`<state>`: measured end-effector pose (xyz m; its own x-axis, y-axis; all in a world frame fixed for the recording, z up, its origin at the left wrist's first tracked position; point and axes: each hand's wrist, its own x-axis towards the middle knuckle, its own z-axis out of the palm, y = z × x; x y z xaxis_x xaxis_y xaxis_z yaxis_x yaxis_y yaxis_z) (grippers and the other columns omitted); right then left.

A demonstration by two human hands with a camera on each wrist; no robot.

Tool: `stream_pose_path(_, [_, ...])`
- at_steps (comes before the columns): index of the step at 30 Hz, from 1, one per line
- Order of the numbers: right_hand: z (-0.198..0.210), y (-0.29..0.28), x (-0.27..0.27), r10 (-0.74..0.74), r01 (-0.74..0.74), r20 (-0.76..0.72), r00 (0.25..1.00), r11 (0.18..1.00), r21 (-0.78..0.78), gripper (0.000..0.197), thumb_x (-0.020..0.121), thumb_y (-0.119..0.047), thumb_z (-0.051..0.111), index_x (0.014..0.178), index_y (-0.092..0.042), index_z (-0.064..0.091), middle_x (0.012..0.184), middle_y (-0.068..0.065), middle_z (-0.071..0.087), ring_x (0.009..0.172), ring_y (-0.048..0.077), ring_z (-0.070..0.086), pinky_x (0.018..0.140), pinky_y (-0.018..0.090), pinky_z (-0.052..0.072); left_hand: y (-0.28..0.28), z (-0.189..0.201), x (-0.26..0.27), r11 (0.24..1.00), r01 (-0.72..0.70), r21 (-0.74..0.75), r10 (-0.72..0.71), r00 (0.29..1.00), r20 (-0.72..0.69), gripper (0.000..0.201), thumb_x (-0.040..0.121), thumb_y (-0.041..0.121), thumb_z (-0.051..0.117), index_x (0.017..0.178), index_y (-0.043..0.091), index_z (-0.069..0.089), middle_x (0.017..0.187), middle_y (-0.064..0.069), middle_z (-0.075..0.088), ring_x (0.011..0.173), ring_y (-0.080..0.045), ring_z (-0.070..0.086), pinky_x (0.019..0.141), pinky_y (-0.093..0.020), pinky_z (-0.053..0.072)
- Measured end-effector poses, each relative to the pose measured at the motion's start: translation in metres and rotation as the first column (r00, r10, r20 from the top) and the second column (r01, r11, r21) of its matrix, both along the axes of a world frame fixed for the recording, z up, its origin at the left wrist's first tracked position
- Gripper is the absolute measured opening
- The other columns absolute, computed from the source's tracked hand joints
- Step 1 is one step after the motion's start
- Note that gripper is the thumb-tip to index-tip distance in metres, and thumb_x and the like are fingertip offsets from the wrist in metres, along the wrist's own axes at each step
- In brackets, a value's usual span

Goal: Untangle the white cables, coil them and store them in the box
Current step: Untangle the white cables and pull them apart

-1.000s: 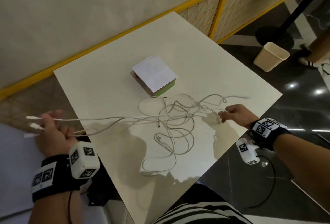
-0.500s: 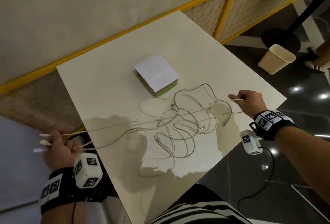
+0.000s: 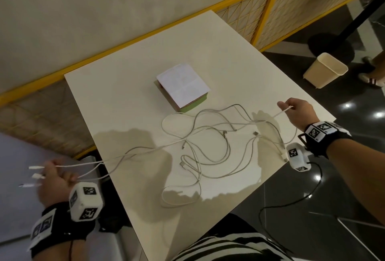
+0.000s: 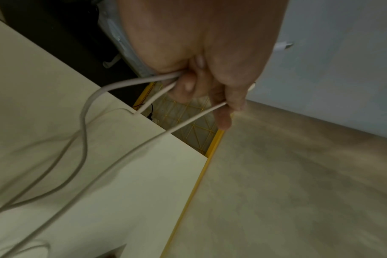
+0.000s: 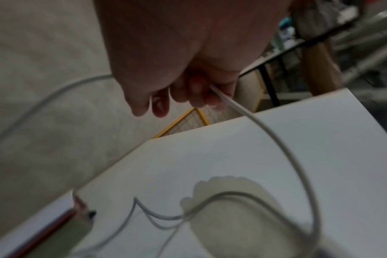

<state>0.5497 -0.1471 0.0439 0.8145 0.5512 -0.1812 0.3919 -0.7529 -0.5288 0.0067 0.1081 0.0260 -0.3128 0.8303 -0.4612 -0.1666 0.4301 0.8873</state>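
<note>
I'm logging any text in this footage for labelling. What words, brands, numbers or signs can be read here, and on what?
No readable words or numbers in any view.
Box: faint marks on its white lid, too blurred to read.
Wrist bands and white cubes on left hand and right hand: black-and-white square marker patterns only, no letters.
White cables and table: no print visible.
</note>
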Motion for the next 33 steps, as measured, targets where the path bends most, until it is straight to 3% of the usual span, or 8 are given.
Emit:
stream_pose_path(5, [-0.016, -0.005, -0.005, 0.328, -0.305, 0.088, 0.941, 0.930, -0.203, 0.019, 0.083, -0.015, 0.064, 0.100, -0.009, 0.059, 0.099, 0.016, 0.058, 0.098, 0.034, 0.055, 0.083, 0.038, 0.041, -0.007, 0.008, 0.039, 0.994, 0.108, 0.011, -0.108, 0.987, 0.120, 0.026, 0.095, 0.026, 0.052, 0.070, 0.021, 0.049, 0.041, 0.010, 0.048, 0.035, -0.003, 0.035, 0.037, -0.016, 0.028])
stream_pose_path(9, [-0.028, 0.001, -0.023, 0.526, -0.436, -0.002, 0.851, 0.704, -0.561, 0.055, 0.080, -0.003, 0.050, 0.132, -0.020, 0.044, 0.126, 0.011, 0.046, 0.119, 0.032, 0.040, 0.098, 0.043, 0.035, 0.005, 0.008, 0.079, 0.996, 0.086, 0.009, -0.086, 0.973, 0.216, 0.023, 0.098, 0.019, 0.047, 0.075, 0.020, 0.049, 0.045, 0.010, 0.059, 0.034, -0.003, 0.037, 0.039, -0.014, 0.030])
stream_pose_path(12, [-0.028, 0.006, -0.028, 0.529, -0.465, -0.098, 0.843, 0.625, -0.627, 0.076, 0.078, 0.004, 0.045, 0.146, -0.018, 0.019, 0.147, 0.007, 0.028, 0.132, 0.031, 0.028, 0.106, 0.045, 0.029, 0.016, 0.007, 0.091, 0.997, 0.078, 0.027, -0.082, 0.984, 0.157, 0.023, 0.098, 0.020, 0.044, 0.077, 0.022, 0.055, 0.039, 0.012, 0.053, 0.035, -0.003, 0.036, 0.041, -0.013, 0.030])
stream_pose_path(15, [-0.021, 0.015, -0.022, 0.447, -0.448, -0.117, 0.887, 0.770, -0.454, 0.078, 0.075, 0.010, 0.045, 0.146, -0.016, 0.024, 0.149, 0.008, 0.028, 0.134, 0.034, 0.028, 0.109, 0.051, 0.029, 0.020, 0.006, 0.088, 0.996, 0.084, 0.004, -0.084, 0.992, 0.099, 0.024, 0.095, 0.027, 0.044, 0.072, 0.025, 0.051, 0.037, 0.014, 0.049, 0.048, -0.002, 0.044, 0.053, -0.018, 0.035])
stream_pose_path(19, [-0.013, 0.040, -0.031, 0.345, -0.347, 0.095, 0.934, 0.938, 0.001, 0.045, 0.077, 0.006, 0.054, 0.119, -0.008, 0.057, 0.117, 0.017, 0.058, 0.109, 0.035, 0.051, 0.094, 0.037, 0.040, 0.018, 0.004, 0.084, 0.999, 0.006, -0.033, 0.007, 0.922, 0.386, 0.031, 0.099, 0.020, 0.035, 0.071, 0.023, 0.048, 0.038, 0.009, 0.038, 0.045, -0.006, 0.046, 0.069, -0.026, 0.045])
stream_pose_path(22, [-0.031, 0.070, -0.060, 0.468, -0.454, 0.093, 0.879, 0.880, -0.138, 0.024, 0.087, -0.020, 0.057, 0.108, -0.011, 0.062, 0.103, 0.012, 0.063, 0.100, 0.034, 0.058, 0.087, 0.037, 0.042, 0.013, 0.007, 0.087, 0.999, 0.035, 0.000, -0.032, 0.899, 0.437, 0.031, 0.099, 0.017, 0.033, 0.071, 0.023, 0.045, 0.038, 0.008, 0.031, 0.034, -0.005, 0.029, 0.060, -0.021, 0.038])
stream_pose_path(25, [-0.059, 0.096, -0.082, 0.383, -0.363, -0.048, 0.923, 0.819, -0.445, 0.040, 0.092, -0.041, 0.046, 0.120, -0.013, 0.052, 0.121, 0.011, 0.060, 0.114, 0.033, 0.054, 0.097, 0.043, 0.037, 0.010, 0.011, 0.088, 0.997, 0.072, 0.019, -0.073, 0.892, 0.446, 0.031, 0.099, 0.022, 0.034, 0.070, 0.023, 0.044, 0.036, 0.006, 0.027, 0.031, -0.007, 0.024, 0.048, -0.018, 0.033])
stream_pose_path(33, [-0.092, 0.104, -0.097, 0.197, -0.217, -0.092, 0.976, 0.856, -0.470, 0.032, 0.091, -0.024, 0.043, 0.117, -0.005, 0.047, 0.115, 0.020, 0.061, 0.102, 0.037, 0.060, 0.076, 0.037, 0.043, 0.001, 0.017, 0.073, 0.998, 0.067, 0.008, -0.064, 0.903, 0.425, 0.033, 0.096, 0.026, 0.044, 0.062, 0.025, 0.046, 0.040, 0.005, 0.025, 0.033, -0.007, 0.019, 0.043, -0.017, 0.028])
